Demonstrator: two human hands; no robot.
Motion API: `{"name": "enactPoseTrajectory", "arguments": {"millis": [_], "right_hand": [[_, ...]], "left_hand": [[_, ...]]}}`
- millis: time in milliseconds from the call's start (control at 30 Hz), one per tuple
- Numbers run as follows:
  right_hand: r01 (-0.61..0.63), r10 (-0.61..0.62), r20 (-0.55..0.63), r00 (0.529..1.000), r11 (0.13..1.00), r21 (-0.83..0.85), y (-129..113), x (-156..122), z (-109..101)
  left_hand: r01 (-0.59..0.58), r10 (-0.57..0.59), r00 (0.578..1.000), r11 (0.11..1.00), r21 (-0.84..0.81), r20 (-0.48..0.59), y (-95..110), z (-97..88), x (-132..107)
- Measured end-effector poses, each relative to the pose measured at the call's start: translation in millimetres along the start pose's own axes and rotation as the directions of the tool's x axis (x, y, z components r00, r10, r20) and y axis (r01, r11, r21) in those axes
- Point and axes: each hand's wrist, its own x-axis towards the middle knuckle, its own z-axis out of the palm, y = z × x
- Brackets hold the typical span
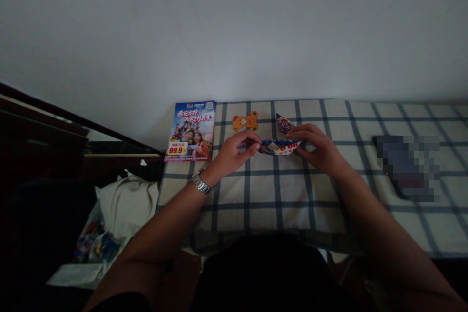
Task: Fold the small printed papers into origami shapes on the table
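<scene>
Between my two hands is a folded piece of printed flyer paper, blue, white and red, with a boat-like, pointed outline. My left hand, with a metal watch at the wrist, pinches its left end between thumb and fingers. At the right end, my right hand grips it with the thumb below and bent fingers above. Just behind, by the right fingertips, a pointed, colourful folded paper piece sticks up; whether it joins the held paper I cannot tell.
A stack of printed flyers lies at the table's left end. Near it is a flat orange bear figure. A dark, blurred-out phone-like object rests on the right of the checked tablecloth. A white bag stands below left.
</scene>
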Motion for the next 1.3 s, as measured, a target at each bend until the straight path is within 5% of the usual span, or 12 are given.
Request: {"name": "enactPoseTrajectory", "arguments": {"millis": [233,567,1000,1300], "right_hand": [[0.084,-0.096,0.084,0.992,0.988,0.131,-3.9,-1.7,10.0],[0.054,-0.059,0.075,0.995,0.997,0.061,-8.9,-3.1,21.9],[0.141,-0.143,0.069,0.987,0.990,0.029,-15.6,-1.6,26.4],[0.162,-0.163,0.062,0.985,0.987,0.024,-15.6,-0.9,27.3]], "left_hand": [[-0.011,0.011,0.998,1.000,-0.001,0.057,-3.4,2.1,-0.7],[-0.160,0.196,0.977,0.936,0.312,-0.086,9.0,1.6,-0.4],[-0.261,0.271,0.963,0.919,0.295,0.007,21.4,9.8,-2.3],[-0.213,0.219,0.976,0.934,0.286,0.011,22.3,12.2,-3.4]]}}
